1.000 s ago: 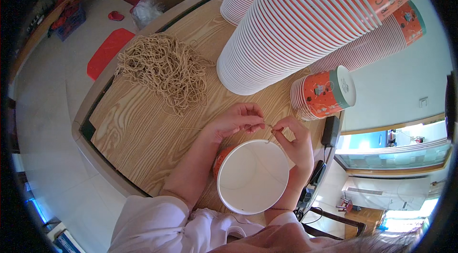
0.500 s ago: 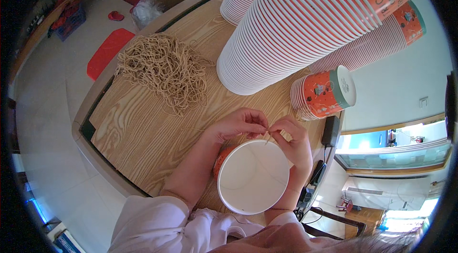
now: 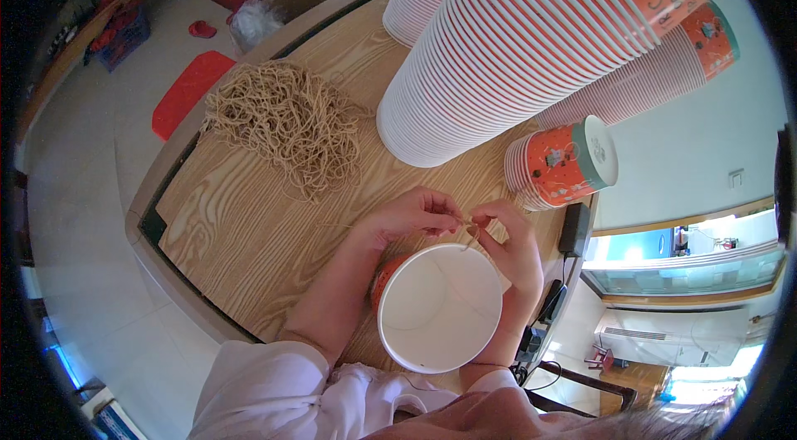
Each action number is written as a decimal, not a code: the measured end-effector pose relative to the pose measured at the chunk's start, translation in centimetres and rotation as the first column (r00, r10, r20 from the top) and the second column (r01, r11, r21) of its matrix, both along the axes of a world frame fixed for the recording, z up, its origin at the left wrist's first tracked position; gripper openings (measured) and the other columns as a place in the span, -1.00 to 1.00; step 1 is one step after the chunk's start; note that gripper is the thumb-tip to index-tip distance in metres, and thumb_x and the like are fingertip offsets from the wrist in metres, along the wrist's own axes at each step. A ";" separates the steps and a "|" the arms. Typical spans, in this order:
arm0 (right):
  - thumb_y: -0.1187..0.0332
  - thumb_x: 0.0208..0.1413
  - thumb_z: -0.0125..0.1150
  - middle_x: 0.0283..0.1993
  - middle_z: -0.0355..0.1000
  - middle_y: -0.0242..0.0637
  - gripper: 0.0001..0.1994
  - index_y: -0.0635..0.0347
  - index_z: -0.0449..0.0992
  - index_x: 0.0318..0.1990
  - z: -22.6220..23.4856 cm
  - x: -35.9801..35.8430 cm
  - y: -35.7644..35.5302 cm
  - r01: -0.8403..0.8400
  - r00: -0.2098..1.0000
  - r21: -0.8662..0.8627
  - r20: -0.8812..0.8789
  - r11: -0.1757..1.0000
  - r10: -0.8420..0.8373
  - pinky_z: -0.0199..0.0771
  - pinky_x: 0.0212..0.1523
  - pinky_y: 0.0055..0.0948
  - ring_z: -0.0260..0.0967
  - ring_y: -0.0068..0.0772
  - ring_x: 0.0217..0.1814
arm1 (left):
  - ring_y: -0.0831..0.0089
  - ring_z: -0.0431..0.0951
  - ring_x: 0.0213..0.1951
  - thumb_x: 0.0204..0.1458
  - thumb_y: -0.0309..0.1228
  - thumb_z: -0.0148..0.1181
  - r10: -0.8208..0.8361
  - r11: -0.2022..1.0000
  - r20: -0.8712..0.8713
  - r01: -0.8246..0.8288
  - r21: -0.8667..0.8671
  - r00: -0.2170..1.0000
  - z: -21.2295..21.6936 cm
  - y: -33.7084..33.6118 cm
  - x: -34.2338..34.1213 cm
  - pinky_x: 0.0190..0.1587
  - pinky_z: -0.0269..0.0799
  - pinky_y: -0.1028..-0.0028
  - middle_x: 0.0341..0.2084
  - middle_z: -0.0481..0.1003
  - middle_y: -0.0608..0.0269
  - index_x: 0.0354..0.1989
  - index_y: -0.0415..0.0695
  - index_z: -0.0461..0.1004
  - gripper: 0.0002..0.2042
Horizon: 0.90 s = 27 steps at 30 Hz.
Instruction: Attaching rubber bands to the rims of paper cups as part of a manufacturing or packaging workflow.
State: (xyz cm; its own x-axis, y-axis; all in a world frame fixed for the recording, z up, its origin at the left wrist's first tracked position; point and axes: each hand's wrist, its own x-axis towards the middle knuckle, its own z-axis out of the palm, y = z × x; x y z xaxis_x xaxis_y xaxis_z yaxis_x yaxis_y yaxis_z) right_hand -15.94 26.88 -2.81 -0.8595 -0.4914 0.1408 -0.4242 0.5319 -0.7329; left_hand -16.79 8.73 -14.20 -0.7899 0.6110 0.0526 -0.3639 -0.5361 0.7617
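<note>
A white-lined paper bucket (image 3: pixel 440 307) with an orange printed outside rests between my forearms, its open mouth toward me. Just past its far rim, my left hand (image 3: pixel 419 212) pinches a piece of tan twine (image 3: pixel 470 232). My right hand (image 3: pixel 510 245) grips the same twine from the other side, fingertips nearly meeting the left ones. A small loop of it shows between the fingers, close to the rim. A tangled heap of tan twine (image 3: pixel 286 124) lies farther left on the wooden table (image 3: pixel 241 232).
A tall stack of paper buckets (image 3: pixel 498 58) leans across the far side, with more stacks behind. A short upside-down stack (image 3: pixel 556 162) stands at right, near a black power adapter (image 3: pixel 574 228) on the table edge. A red stool (image 3: pixel 189 91) is beyond the left edge.
The twine between my fingertips now forms a visible small loop. My right fingers have opened slightly and shifted; the bucket stays nearly in place.
</note>
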 end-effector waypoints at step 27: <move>0.70 -0.19 0.22 -0.37 0.45 -0.27 -0.82 0.27 0.56 -0.39 0.5 -0.6 0.5 -0.338 0.931 -0.034 0.134 0.941 0.339 0.41 -0.26 -0.45 0.43 -0.34 -0.27 | 0.66 0.38 -0.57 0.00 -0.52 0.21 0.211 0.977 0.117 -0.205 -0.064 0.970 -1.0 0.8 -0.4 -0.53 0.26 0.65 -0.56 0.46 0.33 -0.33 -0.26 0.49 -0.90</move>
